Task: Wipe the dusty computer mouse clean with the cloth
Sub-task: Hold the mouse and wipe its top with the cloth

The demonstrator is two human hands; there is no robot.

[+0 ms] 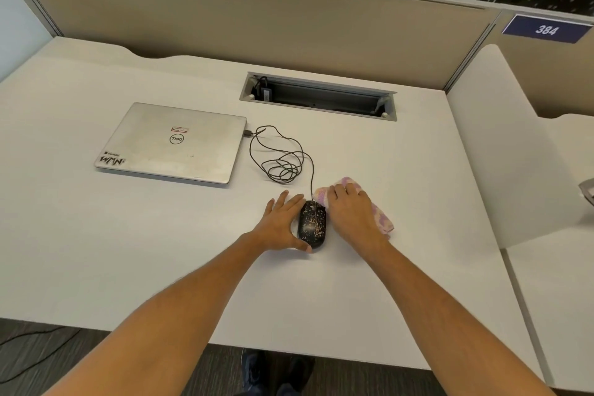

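Note:
A black wired computer mouse point(312, 224), speckled with pale dust, lies on the white desk point(321, 292). My left hand point(280, 224) rests against its left side, thumb curled round the near end and fingers spread along the far end. A pink and white cloth point(381, 219) lies just right of the mouse. My right hand point(353, 212) lies flat on top of the cloth, fingers close together, pressing it down; the cloth's far corner touches the mouse's front right.
A closed silver laptop point(175, 143) lies at the back left, with the mouse's coiled black cable point(283, 159) plugged into its right side. An open cable tray point(318, 96) is cut into the desk behind. White side dividers point(501, 151) stand at the right.

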